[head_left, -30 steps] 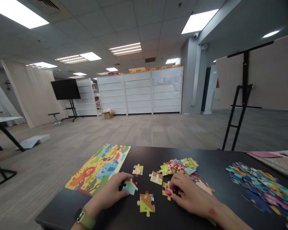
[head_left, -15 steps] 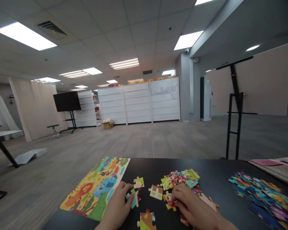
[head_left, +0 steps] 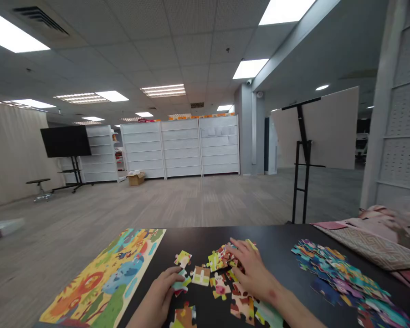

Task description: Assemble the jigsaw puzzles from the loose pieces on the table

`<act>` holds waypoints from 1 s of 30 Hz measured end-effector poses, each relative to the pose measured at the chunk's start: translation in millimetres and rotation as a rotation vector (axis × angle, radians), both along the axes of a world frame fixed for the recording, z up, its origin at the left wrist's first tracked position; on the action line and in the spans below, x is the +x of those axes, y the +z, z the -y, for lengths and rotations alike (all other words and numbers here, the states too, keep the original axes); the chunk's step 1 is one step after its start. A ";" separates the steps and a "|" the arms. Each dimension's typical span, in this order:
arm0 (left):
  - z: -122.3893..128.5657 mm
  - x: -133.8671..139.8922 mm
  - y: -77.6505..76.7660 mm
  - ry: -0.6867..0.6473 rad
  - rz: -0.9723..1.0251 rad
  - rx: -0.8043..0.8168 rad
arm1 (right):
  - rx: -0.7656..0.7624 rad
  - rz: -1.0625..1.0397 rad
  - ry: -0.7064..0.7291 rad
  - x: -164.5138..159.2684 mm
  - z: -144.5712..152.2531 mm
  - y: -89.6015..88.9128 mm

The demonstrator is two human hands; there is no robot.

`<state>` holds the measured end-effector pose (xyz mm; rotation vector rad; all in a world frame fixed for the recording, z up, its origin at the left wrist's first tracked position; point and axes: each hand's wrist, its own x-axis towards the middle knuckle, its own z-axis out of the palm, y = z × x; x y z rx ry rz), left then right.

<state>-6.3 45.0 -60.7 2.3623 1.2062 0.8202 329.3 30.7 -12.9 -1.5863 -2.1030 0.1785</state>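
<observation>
My left hand is closed at the edge of a teal and red puzzle piece, its fingertips on the left side of it. My right hand lies with fingers spread over a heap of puzzle pieces, hiding part of it. Between the hands are a brown and cream piece and a piece with a pink snout-like shape. A yellow-green piece lies above my left fingers. Nearer me is a brown and green piece.
A colourful animal picture sheet lies at the left of the black table. On the right is a second heap of blue and purple puzzle pieces, with patterned fabric beyond it. A board on a stand stands past the table.
My right hand has left the pink-snout piece and spread over the heap, shifting pieces; more lie exposed nearer me. My left hand stays by its piece. The view has turned right.
</observation>
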 end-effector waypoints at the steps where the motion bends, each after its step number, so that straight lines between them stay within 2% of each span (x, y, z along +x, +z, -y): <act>1: -0.3 0.7 0.0 -0.001 0.001 0.008 | -0.031 0.023 0.040 -5.1 1.9 -0.2; 5: 2.9 3.6 3.6 0.025 -0.008 0.009 | -0.023 0.023 0.118 -13.4 7.1 2.8; 11: 16.5 7.2 14.6 0.049 -0.025 0.048 | -0.001 -0.054 0.090 -4.0 10.3 10.0; 18: 37.5 0.4 34.7 0.030 -0.137 -0.131 | 0.083 -0.032 0.027 5.2 8.2 16.0; 21: 39.5 -11.4 34.0 0.011 -0.112 -0.166 | 0.095 -0.022 -0.023 8.1 4.7 15.2; 25: 34.3 -20.8 26.5 -0.009 -0.021 -0.116 | 0.124 -0.034 -0.043 10.6 0.9 13.0; 30: 25.2 -12.4 29.6 0.136 0.030 -0.048 | 0.228 -0.102 -0.019 11.3 -0.4 12.6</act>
